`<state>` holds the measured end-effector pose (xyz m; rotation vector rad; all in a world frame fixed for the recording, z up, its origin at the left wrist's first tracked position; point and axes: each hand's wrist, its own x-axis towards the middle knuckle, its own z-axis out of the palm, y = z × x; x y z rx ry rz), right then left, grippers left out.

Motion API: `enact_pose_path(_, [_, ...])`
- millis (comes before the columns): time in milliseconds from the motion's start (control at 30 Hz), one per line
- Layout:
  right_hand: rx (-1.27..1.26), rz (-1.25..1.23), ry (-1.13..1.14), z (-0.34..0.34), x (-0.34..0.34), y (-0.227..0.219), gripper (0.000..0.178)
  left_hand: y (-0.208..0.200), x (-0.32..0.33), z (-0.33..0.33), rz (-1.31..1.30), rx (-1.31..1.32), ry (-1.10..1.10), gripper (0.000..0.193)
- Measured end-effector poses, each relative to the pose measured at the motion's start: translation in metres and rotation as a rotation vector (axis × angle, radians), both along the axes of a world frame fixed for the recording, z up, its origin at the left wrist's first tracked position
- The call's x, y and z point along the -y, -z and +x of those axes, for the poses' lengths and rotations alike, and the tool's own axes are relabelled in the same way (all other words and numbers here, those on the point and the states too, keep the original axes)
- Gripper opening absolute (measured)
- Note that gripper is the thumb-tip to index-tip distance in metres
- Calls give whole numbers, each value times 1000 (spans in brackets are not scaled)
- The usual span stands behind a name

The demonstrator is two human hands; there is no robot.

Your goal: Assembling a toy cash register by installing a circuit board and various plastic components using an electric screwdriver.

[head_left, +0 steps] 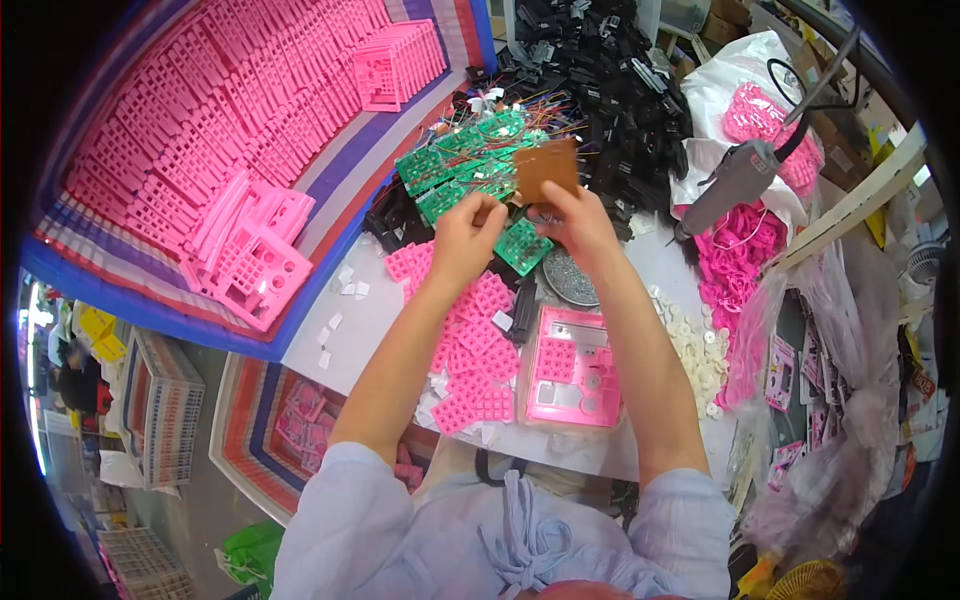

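Observation:
My right hand (580,222) grips a flat brown circuit board (547,168) by its lower edge. To its left, my left hand (468,238) is closed in a pinch, and what its fingertips hold is too small to make out. Just below and between both hands is a small green circuit board (522,248); I cannot tell whether wires join it to the brown one. Stacked green circuit boards (465,150) with thin coloured wires lie beyond my hands. Nearer me, a pink plastic housing (572,400) holds a pink rubber keypad (556,360) and round pieces.
Pink keypads (470,350) are heaped under my left forearm. A metal dish (570,277) of small parts and white round buttons (700,345) lie right. Black parts (620,110) pile up behind. An electric screwdriver (735,185) hangs right. A striped bin (330,200) of pink housings stands left.

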<state>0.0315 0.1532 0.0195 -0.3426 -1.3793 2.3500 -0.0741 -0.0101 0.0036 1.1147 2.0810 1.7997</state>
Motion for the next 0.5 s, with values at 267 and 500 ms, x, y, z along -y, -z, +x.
enact_pose_path(267, [-177,202,-46,4,22,-44,34,-20,20,3,140,413,209,27])
enact_pose_path(500, [-108,718,190,79,93,-7,41,-23,53,79,335,920,365,45])
